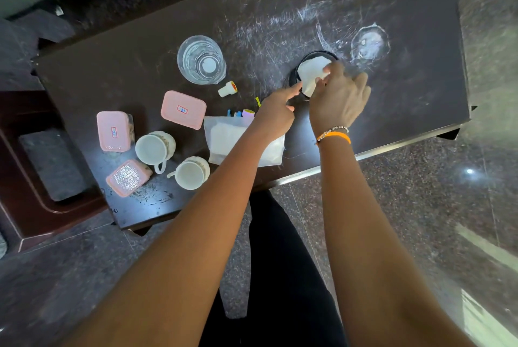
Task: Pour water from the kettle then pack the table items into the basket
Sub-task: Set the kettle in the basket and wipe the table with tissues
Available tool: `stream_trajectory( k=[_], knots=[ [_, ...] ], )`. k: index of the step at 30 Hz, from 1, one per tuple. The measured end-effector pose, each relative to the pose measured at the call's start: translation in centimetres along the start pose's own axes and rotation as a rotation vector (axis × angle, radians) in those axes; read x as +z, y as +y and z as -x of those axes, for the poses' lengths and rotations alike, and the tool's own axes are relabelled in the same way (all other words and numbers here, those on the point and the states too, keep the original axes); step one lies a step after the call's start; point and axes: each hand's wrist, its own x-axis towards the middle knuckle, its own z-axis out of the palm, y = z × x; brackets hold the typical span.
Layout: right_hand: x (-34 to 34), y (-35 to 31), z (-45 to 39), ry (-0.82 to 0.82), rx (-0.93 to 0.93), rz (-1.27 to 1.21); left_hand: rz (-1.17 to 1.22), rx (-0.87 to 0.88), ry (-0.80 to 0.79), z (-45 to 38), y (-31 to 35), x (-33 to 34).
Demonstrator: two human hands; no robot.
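My right hand (340,98) grips a white cloth (309,73) and presses it into a round black container (314,56) on the dark table (140,66). My left hand (276,112) points its index finger at the container's near rim and touches it. A clear glass jug (201,59) with water in it stands to the left. Two white cups (154,147) (192,172) and three pink-lidded boxes (183,109) (114,130) (128,177) sit at the near left. No kettle or basket is in view.
A white bag (224,136) lies under my left forearm. A small white and orange cap (227,89) and some coloured clips (244,112) lie near it. White scuffs and a ring mark (368,44) cover the table's right part. The near table edge (364,154) borders a granite floor.
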Motion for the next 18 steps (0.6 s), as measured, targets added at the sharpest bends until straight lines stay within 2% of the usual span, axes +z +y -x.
stream_trajectory(
  k=[2, 7, 14, 18],
  knots=[
    [0.2, -0.2, 0.3, 0.028, 0.055, 0.077, 0.010, 0.001, 0.010, -0.1, 0.0, 0.1],
    [1.3, -1.0, -0.8, -0.055, 0.068, 0.135, 0.006, -0.009, 0.009, -0.4, -0.4, 0.1],
    [1.2, -0.1, -1.7, -0.056, 0.000, 0.101, 0.026, 0.023, 0.028, -0.2, -0.6, 0.0],
    [0.8, 0.4, -0.7, 0.026, -0.069, 0.043, 0.046, 0.009, 0.025, 0.1, -0.6, -0.2]
  ],
)
